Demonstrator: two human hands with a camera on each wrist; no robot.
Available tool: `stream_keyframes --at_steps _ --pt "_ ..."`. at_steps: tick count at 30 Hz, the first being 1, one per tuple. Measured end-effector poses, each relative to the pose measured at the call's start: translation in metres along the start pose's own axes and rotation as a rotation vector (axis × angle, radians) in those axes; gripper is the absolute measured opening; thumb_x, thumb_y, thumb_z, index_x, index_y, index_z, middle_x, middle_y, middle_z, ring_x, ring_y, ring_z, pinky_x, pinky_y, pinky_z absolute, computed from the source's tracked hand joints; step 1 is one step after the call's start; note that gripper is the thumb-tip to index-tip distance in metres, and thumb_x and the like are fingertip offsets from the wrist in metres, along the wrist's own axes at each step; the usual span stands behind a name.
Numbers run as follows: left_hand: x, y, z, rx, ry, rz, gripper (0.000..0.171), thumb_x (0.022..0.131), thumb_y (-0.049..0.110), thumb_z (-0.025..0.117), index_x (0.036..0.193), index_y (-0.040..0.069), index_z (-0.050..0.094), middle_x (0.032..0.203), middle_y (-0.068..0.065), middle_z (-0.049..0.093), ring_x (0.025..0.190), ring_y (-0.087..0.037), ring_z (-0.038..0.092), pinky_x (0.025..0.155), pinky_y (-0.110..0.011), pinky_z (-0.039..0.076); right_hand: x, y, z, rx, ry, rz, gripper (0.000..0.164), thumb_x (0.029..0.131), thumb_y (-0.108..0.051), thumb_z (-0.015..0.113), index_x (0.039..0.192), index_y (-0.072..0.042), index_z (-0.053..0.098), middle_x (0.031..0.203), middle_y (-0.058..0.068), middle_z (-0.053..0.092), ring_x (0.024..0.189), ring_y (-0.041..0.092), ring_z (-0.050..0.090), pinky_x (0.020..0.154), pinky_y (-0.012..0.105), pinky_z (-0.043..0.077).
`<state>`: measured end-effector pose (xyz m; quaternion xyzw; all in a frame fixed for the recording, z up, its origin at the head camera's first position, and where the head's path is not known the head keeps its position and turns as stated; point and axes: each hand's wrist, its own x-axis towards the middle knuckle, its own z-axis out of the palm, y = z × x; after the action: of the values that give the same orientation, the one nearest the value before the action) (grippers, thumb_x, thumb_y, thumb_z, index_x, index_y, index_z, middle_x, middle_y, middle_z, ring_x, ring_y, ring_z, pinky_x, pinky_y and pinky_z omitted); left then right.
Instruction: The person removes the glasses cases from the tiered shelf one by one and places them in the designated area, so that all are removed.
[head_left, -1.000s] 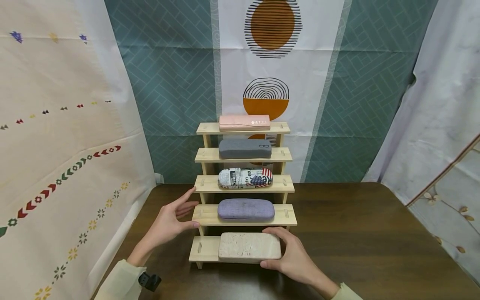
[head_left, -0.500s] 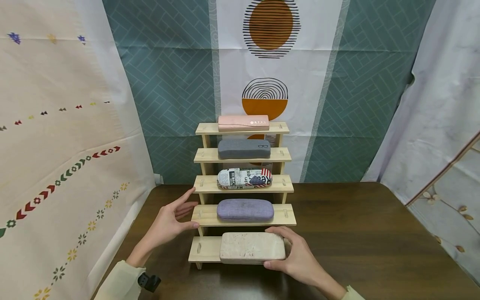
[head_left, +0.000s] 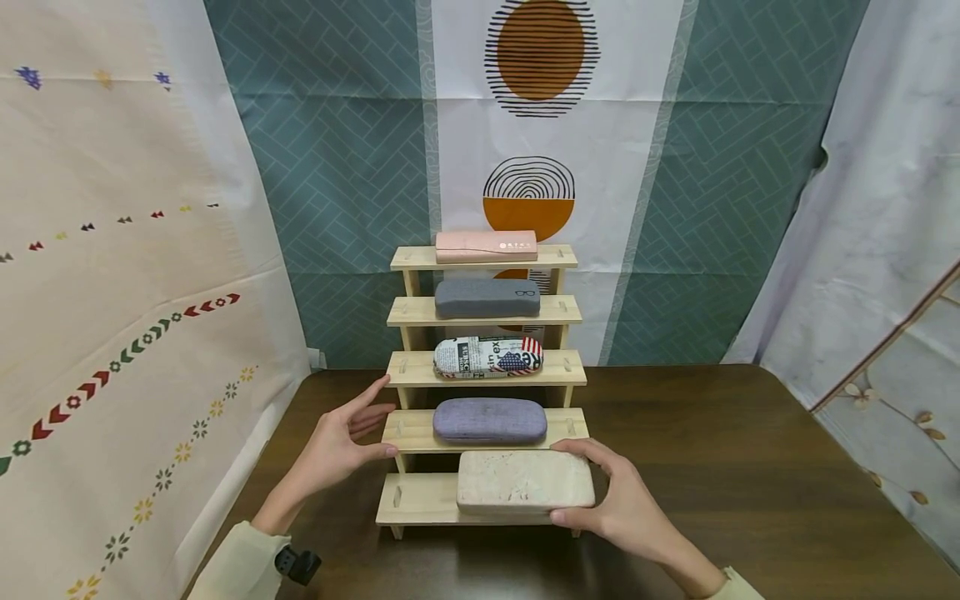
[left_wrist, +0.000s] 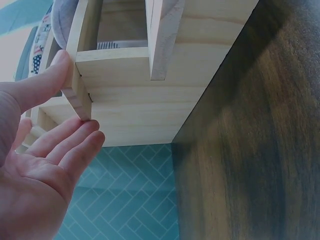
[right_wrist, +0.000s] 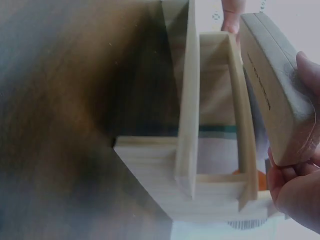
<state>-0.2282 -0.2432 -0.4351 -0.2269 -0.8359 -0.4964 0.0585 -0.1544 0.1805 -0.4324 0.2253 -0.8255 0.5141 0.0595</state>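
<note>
A cream marbled glasses case (head_left: 525, 482) is held by its right end in my right hand (head_left: 626, 500), thumb at the front and fingers behind. In the right wrist view, the case (right_wrist: 275, 95) is raised off the boards, with small print on its underside. My left hand (head_left: 337, 446) is at the left side of the pale wooden stepped rack (head_left: 420, 498). The left wrist view shows its thumb and fingers (left_wrist: 75, 142) pinching a board end (left_wrist: 77, 95) across its width. A purple glasses case (head_left: 490, 421) lies on the second board from the bottom.
Higher boards hold a newsprint-patterned case (head_left: 487, 357), a grey case (head_left: 487, 298) and a pink case (head_left: 486, 247). The rack stands on a dark wooden table (head_left: 675, 467). Patterned cloths (head_left: 337, 167) hang behind and at both sides.
My right hand has lifted the cream glasses case off the bottom board and moved it slightly up and to the right. The left hand stays at the rack.
</note>
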Motion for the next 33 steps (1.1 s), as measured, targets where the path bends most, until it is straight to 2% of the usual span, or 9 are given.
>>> stream_keyframes --at_steps 6,12,15,22,33 --pt "0.001 -0.001 0.000 0.000 0.001 0.012 0.106 0.079 0.002 0.093 0.166 0.024 0.038 0.138 -0.025 0.064 0.128 -0.038 0.063 0.100 -0.046 0.056 0.002 -0.002 -0.014 -0.019 0.005 0.003 0.073 0.070 -0.025 0.101 0.135 -0.015 0.069 0.125 -0.009 0.068 0.114 0.019 0.060 0.093 0.033 0.051" --pt "0.001 -0.001 0.000 -0.002 0.002 0.016 0.104 0.080 0.003 0.093 0.165 0.024 0.039 0.138 -0.023 0.065 0.128 -0.039 0.063 0.101 -0.046 0.056 0.004 -0.003 -0.031 -0.001 0.007 -0.038 0.072 0.072 -0.018 0.100 0.136 -0.013 0.067 0.128 -0.005 0.068 0.113 0.018 0.060 0.090 0.029 0.051" --pt "0.001 -0.001 0.000 -0.003 -0.003 0.010 0.104 0.079 0.003 0.093 0.165 0.024 0.039 0.138 -0.024 0.065 0.128 -0.039 0.063 0.101 -0.046 0.056 0.006 -0.003 -0.041 0.008 0.002 -0.059 0.071 0.073 -0.015 0.099 0.137 -0.010 0.067 0.129 -0.003 0.067 0.111 0.018 0.060 0.089 0.027 0.051" --pt "0.000 -0.001 0.000 -0.006 -0.004 0.003 0.104 0.079 0.002 0.093 0.165 0.024 0.039 0.138 -0.022 0.065 0.128 -0.039 0.063 0.101 -0.046 0.056 0.011 -0.004 -0.065 0.035 0.008 -0.100 0.069 0.075 -0.007 0.096 0.137 -0.013 0.066 0.130 0.004 0.067 0.106 0.020 0.062 0.085 0.027 0.053" --pt "0.000 -0.001 0.000 -0.011 0.000 -0.002 0.104 0.079 0.001 0.093 0.165 0.025 0.039 0.138 -0.024 0.065 0.128 -0.039 0.063 0.101 -0.045 0.056 0.017 0.003 -0.099 0.042 0.004 -0.096 0.070 0.077 0.002 0.092 0.140 -0.006 0.063 0.128 0.015 0.065 0.097 0.021 0.064 0.078 0.029 0.058"
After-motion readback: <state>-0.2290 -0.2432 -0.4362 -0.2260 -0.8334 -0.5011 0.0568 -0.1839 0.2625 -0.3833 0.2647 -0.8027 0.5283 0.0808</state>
